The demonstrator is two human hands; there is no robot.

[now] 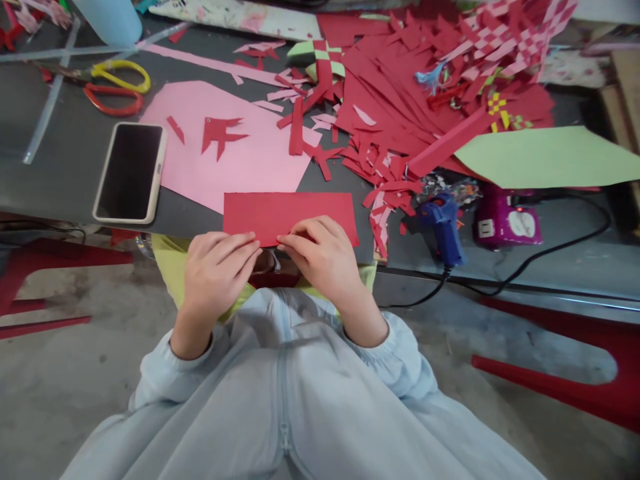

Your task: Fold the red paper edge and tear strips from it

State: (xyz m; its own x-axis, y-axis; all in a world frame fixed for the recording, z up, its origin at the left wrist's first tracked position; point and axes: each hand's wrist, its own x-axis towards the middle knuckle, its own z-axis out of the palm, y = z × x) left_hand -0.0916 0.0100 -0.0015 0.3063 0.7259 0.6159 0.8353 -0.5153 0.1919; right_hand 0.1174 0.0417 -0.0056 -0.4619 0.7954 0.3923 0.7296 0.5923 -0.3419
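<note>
A rectangular sheet of red paper [290, 212] lies at the table's front edge, its long side running left to right. My left hand [215, 270] grips its near edge left of the middle, fingers pressed together. Just to the right, my right hand [323, 257] pinches the same edge between thumb and fingers. Both thumbs are partly hidden. Behind the red sheet lies a large pink sheet [240, 167], and on it rests a small red paper fish [220, 135] with a pointed, forked shape.
To the left are a phone [131, 172] and scissors [117, 87] with yellow and red handles. Red paper scraps [380, 160] pile up behind right. A blue glue gun [443, 227], a purple power box [507, 220] with a black cable and a green sheet [550, 157] lie right.
</note>
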